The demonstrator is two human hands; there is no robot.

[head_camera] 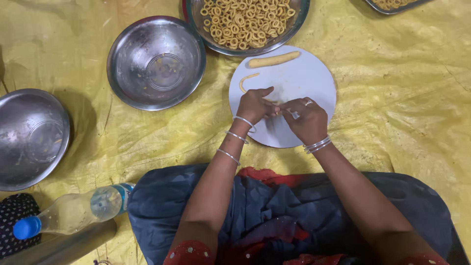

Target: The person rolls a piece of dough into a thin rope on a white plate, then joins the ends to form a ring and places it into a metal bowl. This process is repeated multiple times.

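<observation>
The dough piece between the left hand [255, 104] and right hand [305, 119] is mostly hidden by fingers.

1. An empty steel bowl [156, 61] sits on the yellow sheet [402, 98], upper left.
2. A second steel bowl [32, 137] lies at the left edge (cut off by the frame).
3. A steel dish of small dough rings [248, 22] stands at the top.
4. A plastic bottle [73, 211] with a blue cap lies on its side, lower left.
5. Another tray's corner [392, 5] shows top right.
</observation>
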